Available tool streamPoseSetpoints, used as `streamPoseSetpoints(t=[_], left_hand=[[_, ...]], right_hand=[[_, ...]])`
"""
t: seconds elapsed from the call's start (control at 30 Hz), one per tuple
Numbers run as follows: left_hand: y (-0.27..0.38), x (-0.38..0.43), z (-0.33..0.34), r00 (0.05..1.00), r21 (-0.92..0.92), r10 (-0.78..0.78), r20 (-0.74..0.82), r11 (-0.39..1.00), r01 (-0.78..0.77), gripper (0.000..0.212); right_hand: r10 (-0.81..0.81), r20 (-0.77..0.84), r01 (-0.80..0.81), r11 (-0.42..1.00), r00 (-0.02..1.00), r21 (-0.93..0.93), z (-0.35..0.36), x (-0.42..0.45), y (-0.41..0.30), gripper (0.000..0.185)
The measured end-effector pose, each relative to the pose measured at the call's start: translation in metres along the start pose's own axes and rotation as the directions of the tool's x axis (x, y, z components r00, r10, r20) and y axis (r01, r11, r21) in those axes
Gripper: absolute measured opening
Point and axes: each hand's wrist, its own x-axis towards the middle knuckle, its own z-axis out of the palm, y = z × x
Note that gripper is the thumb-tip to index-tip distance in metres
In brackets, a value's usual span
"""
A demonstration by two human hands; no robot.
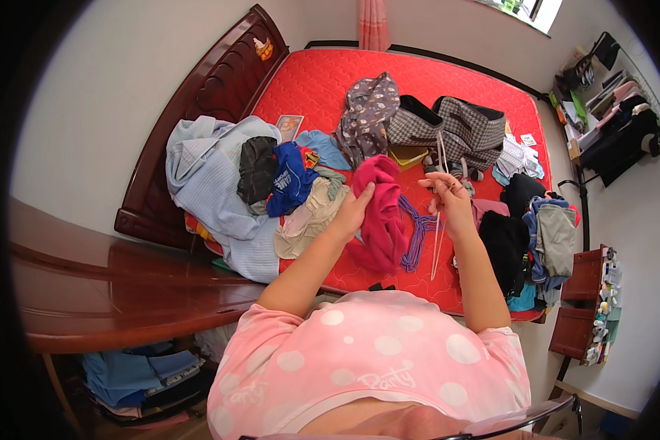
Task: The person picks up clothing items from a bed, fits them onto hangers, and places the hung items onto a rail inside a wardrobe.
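Note:
My left hand [356, 208] grips a magenta garment [382, 220], which hangs in folds over the bed. To its right, my right hand [449, 199] holds a thin whitish loop [435, 250] between the fingers. It runs above and below the hand; whether it is a cord or a hanger seen edge-on I cannot tell. Several purple hangers [416, 236] lie on the red mattress [324, 71] between my hands. Left of the magenta garment is a heap with cream clothing [311, 220], a blue sports garment [291, 179] and a dark garment [257, 170].
A light blue quilt [225, 181] lies by the wooden headboard [214, 93]. Houndstooth storage boxes [467, 129] and a patterned grey garment [369, 110] are farther back. Stacked clothes [553, 236] lie at the right edge. A dark wooden desk [143, 286] stands at left, a clothes rack [619, 126] at right.

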Motion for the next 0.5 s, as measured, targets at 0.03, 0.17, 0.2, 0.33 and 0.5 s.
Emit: streamPoseSetpoints(t=[0.03, 0.17, 0.2, 0.33, 0.5], left_hand=[[0.002, -0.001, -0.002, 1.0, 0.001, -0.001, 0.0, 1.0, 0.001, 0.044], [0.011, -0.004, 0.013, 0.984, -0.047, -0.177, 0.009, 0.983, 0.178, 0.047], [0.015, -0.006, 0.019, 0.983, -0.075, -0.181, 0.04, 0.98, 0.184, 0.048], [0.007, -0.003, 0.01, 0.972, 0.014, -0.158, 0.171, 0.987, 0.158, 0.053], [0.006, 0.001, 0.007, 0.98, 0.377, -0.081, 0.184, 0.926, 0.006, 0.048]], right_hand=[[0.0, -0.001, 0.0, 1.0, 1.0, 0.002, 0.005, -0.002, -0.002, 0.028], [-0.019, -0.04, 0.013, 0.988, 0.999, -0.152, 0.015, -0.001, 0.015, 0.053], [-0.005, -0.026, 0.002, 0.993, 1.0, -0.118, 0.021, 0.0, 0.013, 0.054], [0.192, 0.025, -0.193, 0.981, 0.981, 0.027, 0.037, 0.001, 0.001, 0.042], [0.133, -0.053, -0.117, 0.965, 0.99, 0.234, 0.043, 0.006, 0.0, 0.016]])
